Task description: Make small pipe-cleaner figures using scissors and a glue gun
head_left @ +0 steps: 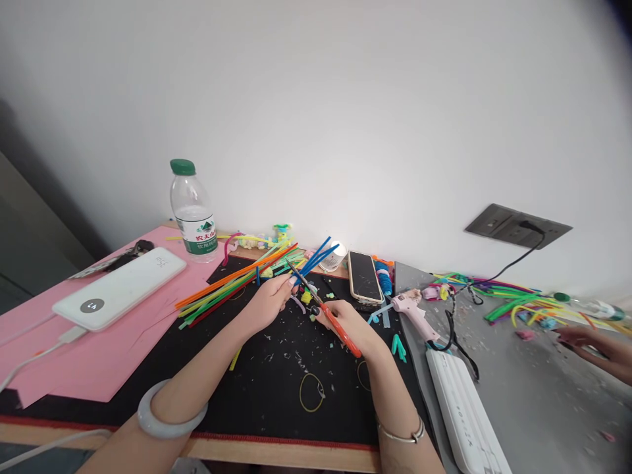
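My left hand (269,303) pinches a bunch of blue pipe cleaners (318,255) that fan up toward the wall. My right hand (348,324) grips orange-handled scissors (326,309); their blades point up and left at the base of the blue bunch, close to my left fingertips. Both hands hover over a black mat (276,388) strewn with small cut scraps. A pale bangle sits on my left wrist and a thin bracelet on my right.
A spread of coloured pipe cleaners (232,283) lies left of my hands. Water bottle (193,212), white power bank (121,288) on pink paper, phone (365,276), pink glue gun (415,313), second power bank (464,415). Another person's hand (587,342) at right, by more pipe cleaners (513,299).
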`<action>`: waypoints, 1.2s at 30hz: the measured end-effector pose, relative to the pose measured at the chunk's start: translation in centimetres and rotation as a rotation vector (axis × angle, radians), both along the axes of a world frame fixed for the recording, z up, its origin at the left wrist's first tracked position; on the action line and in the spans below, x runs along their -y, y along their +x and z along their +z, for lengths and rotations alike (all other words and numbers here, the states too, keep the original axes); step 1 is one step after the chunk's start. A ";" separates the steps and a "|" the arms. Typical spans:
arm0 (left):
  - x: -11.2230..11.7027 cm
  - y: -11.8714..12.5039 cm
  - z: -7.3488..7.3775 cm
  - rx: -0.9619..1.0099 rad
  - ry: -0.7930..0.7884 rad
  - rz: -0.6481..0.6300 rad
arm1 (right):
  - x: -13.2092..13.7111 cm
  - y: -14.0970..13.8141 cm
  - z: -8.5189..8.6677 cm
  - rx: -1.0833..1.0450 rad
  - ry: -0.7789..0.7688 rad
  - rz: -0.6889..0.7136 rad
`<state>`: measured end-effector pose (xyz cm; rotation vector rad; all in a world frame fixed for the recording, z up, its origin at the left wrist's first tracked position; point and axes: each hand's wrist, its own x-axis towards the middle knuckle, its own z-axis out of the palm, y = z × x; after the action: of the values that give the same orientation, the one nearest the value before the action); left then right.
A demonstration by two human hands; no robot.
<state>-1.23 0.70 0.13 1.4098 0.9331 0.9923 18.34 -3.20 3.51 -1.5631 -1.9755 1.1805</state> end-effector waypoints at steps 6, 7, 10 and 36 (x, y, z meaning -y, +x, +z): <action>-0.2 0.1 0.0 0.049 -0.065 -0.009 | 0.3 -0.4 -0.1 -0.027 -0.015 -0.002; -0.3 0.1 0.0 0.060 -0.076 -0.014 | 0.3 -0.4 -0.1 -0.013 -0.008 -0.008; -0.4 0.1 0.1 0.072 -0.101 -0.027 | 0.5 -0.6 -0.1 0.048 0.027 -0.033; 0.0 -1.0 1.3 -0.044 -0.047 -0.087 | 0.0 -0.5 -0.4 0.100 0.066 -0.045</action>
<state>-2.19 0.72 1.38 1.4257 0.9138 0.8731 17.83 -3.24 3.09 -1.6534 -2.0090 1.0277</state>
